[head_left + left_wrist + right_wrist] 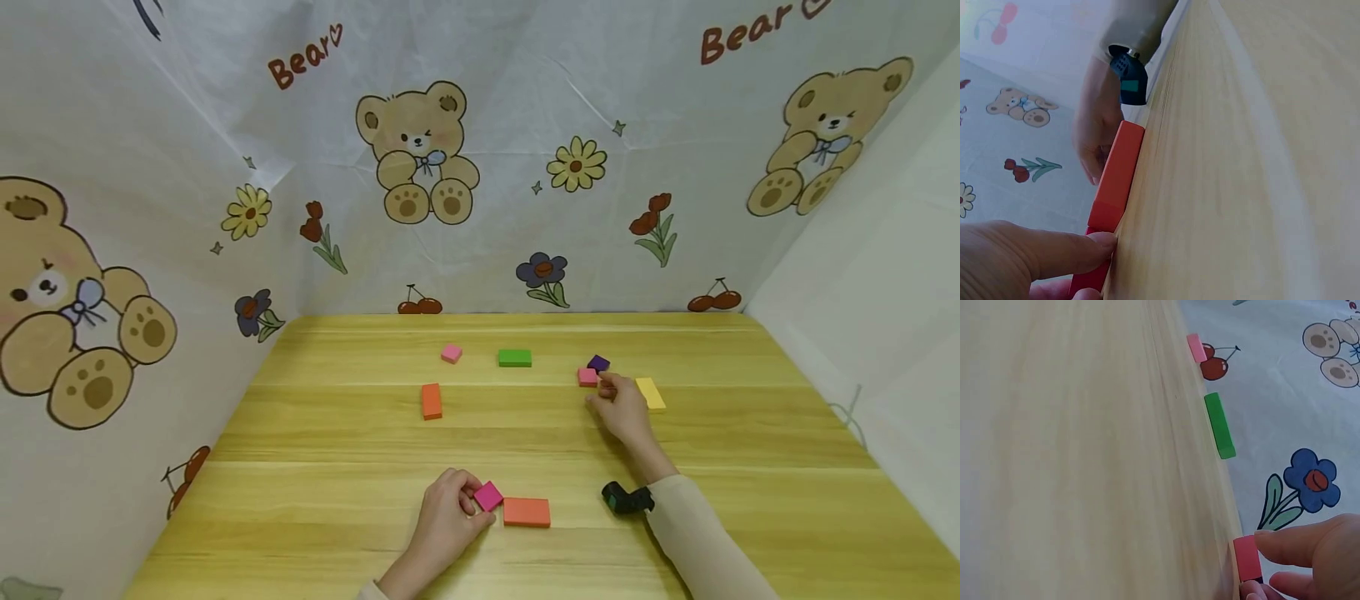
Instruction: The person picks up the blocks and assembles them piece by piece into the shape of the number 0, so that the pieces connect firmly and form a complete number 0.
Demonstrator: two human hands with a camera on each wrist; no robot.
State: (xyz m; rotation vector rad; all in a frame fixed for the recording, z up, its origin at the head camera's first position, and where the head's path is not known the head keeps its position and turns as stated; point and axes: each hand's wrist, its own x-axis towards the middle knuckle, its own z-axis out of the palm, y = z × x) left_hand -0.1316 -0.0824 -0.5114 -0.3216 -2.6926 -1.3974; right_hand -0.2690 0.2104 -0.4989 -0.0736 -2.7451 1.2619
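Note:
In the head view my left hand (450, 512) pinches a small magenta block (488, 497) between thumb and fingers. The block lies against the left end of an orange-red rectangular block (527, 512) on the table. Farther back, my right hand (624, 408) reaches over the table beside a pink block (587, 377). Its fingers meet that block's right side, while the thumb (1285, 544) looks apart from it in the head view. Just behind stands a dark purple block (598, 363). A yellow block (651, 395) lies right of this hand, partly covered.
A green block (515, 358), a light pink block (452, 354) and an orange block (431, 402) lie on the wooden table (337, 483). Bear-printed cloth (502, 233) borders the back and left. A black device (628, 499) is on the right wrist.

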